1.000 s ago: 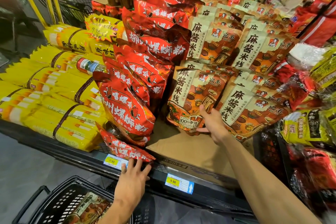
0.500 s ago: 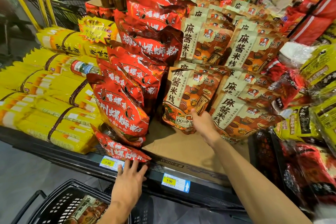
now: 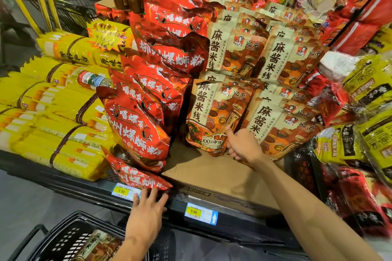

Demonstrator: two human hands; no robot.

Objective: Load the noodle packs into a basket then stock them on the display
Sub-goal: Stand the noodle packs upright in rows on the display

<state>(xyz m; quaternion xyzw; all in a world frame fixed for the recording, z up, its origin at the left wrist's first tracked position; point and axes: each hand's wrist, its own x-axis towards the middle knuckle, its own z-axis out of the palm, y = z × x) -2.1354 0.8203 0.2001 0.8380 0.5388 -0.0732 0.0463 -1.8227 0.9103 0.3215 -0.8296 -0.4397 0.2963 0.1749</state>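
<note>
Brown noodle packs (image 3: 277,59) stand in rows on the display, upper centre and right. My right hand (image 3: 244,145) grips the lower right corner of the front brown pack (image 3: 214,112), thumb on its face and fingers tucked behind it. This pack stands upright on a cardboard box (image 3: 212,174). With its fingers spread, my left hand (image 3: 148,212) rests on the shelf's front edge (image 3: 233,224), and the fingertips touch a fallen red pack (image 3: 135,174). A black basket (image 3: 53,239) sits at the bottom left with a brown noodle pack (image 3: 95,246) inside.
Red noodle packs (image 3: 135,129) lean in a stack left of the brown ones. Yellow noodle bundles (image 3: 53,123) and a water bottle (image 3: 93,79) fill the left side. Yellow-black packs (image 3: 371,91) crowd the right. Price tags (image 3: 200,214) hang on the shelf edge.
My right hand has shifted on the front brown pack, from fingers on its face to thumb in front and fingers behind. My left hand has stayed on the shelf edge.
</note>
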